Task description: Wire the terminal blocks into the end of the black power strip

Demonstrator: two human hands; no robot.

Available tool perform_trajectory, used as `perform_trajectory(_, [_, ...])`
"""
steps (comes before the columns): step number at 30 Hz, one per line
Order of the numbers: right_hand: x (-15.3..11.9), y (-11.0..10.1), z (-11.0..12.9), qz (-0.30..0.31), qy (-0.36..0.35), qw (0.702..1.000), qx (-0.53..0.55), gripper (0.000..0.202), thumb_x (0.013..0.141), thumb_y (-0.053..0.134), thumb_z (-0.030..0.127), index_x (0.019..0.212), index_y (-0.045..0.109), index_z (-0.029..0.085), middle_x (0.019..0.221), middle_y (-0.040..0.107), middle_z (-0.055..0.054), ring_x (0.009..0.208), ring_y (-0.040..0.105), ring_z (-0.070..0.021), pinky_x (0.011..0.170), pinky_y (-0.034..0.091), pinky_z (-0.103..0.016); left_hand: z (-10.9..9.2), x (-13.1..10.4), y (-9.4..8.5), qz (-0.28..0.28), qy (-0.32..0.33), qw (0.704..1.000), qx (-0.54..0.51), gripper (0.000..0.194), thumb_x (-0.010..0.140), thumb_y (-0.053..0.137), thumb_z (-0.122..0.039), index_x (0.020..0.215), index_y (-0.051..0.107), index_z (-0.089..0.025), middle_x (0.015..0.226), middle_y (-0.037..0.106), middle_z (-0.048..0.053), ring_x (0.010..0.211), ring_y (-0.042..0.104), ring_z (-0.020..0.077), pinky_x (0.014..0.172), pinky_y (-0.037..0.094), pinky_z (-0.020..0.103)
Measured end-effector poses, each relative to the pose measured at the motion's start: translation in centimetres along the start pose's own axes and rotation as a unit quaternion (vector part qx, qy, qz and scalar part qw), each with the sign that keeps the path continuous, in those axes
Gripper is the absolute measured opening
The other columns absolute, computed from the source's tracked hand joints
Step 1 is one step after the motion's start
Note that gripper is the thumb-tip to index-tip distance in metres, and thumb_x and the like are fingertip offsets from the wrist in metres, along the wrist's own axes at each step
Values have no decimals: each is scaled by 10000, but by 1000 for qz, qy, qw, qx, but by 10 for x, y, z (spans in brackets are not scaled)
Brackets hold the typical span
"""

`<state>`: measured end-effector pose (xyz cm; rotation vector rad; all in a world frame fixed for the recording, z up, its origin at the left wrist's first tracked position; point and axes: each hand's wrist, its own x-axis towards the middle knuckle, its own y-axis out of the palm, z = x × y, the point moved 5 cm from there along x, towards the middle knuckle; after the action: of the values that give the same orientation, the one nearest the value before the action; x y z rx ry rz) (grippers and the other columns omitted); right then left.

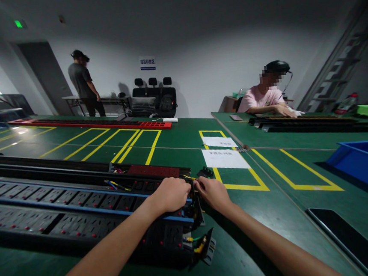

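Long black socket strips [89,200] with red dots and blue edges lie side by side on the green table, reaching from the left edge to the centre. My left hand [172,194] is closed over the right end of an upper strip. Just right of it, my right hand [213,192] is closed near the strip's wired end; what its fingers pinch is too small to tell. Yellow wires [189,177] show between the two hands. Below them a loose end piece [209,248] hangs by green and yellow wires from the nearest strip.
White paper sheets [226,158] lie beyond my hands. A phone [350,239] and a blue bin [363,165] are at the right. A red frame [157,124] lies across the table. One person sits at the back right beside dark strips [302,125]; another stands at the back left.
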<state>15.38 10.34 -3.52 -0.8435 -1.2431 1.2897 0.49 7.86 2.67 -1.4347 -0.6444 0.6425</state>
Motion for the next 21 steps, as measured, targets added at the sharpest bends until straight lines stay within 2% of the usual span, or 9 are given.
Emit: perform_trajectory(21, [0, 0, 0, -11, -4, 1000, 1, 377, 1076, 461, 427, 836, 663, 216, 766, 751, -49, 661, 650, -180, 547, 176, -307, 2, 2, 5, -14, 5, 1000, 8, 263, 970, 473, -181, 924, 731, -180, 923, 757, 111, 810, 732, 276, 693, 550, 364])
